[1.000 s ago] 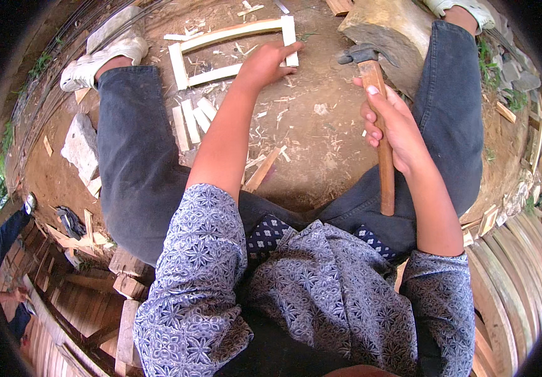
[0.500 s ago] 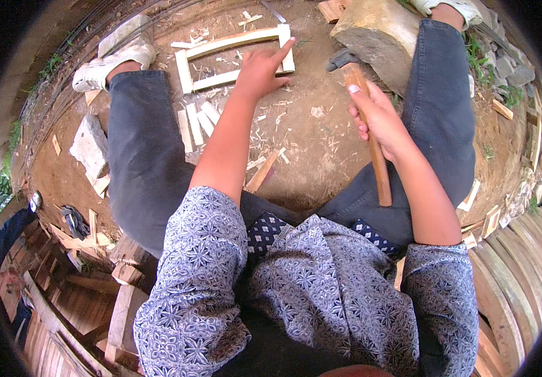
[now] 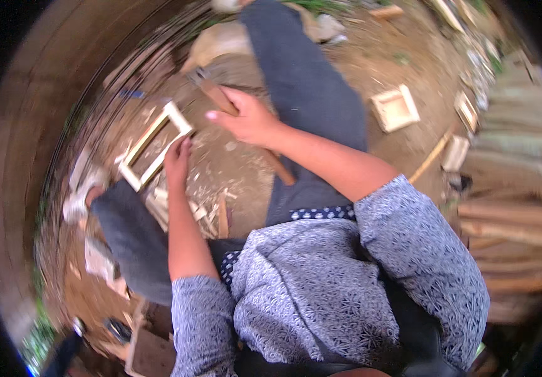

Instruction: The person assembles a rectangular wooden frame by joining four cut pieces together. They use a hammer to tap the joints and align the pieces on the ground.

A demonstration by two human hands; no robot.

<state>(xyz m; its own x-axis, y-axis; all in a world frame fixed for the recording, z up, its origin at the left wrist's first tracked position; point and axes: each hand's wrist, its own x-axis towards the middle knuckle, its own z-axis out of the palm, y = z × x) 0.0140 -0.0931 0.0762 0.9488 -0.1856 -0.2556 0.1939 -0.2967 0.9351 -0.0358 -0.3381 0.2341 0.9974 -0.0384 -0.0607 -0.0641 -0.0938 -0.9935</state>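
Observation:
A hammer [image 3: 276,166] with a wooden handle slants across in front of me, its dark metal head pointing far left. My right hand [image 3: 246,118] is closed around the handle below the head, thumb stretched along it. To the left, a rectangular frame [image 3: 131,154] of pale wood strips lies on the dirt. At its nearer right corner, my left hand [image 3: 177,162] has its fingers bent against the strip and appears to grip it; motion blur softens the fingertips.
Wood offcuts [image 3: 158,207] and shavings litter the ground between my legs. Beyond the hammer lies a large pale stone [image 3: 217,44]. A small wooden box [image 3: 397,108] sits on the dirt to the right, near stacked boards [image 3: 510,235]. A concrete-like block [image 3: 100,259] is beside my left leg.
The view has swung right, bringing the small box into sight. My left hand has gone from spread fingers over the frame to its corner. The hammer stays in my right hand.

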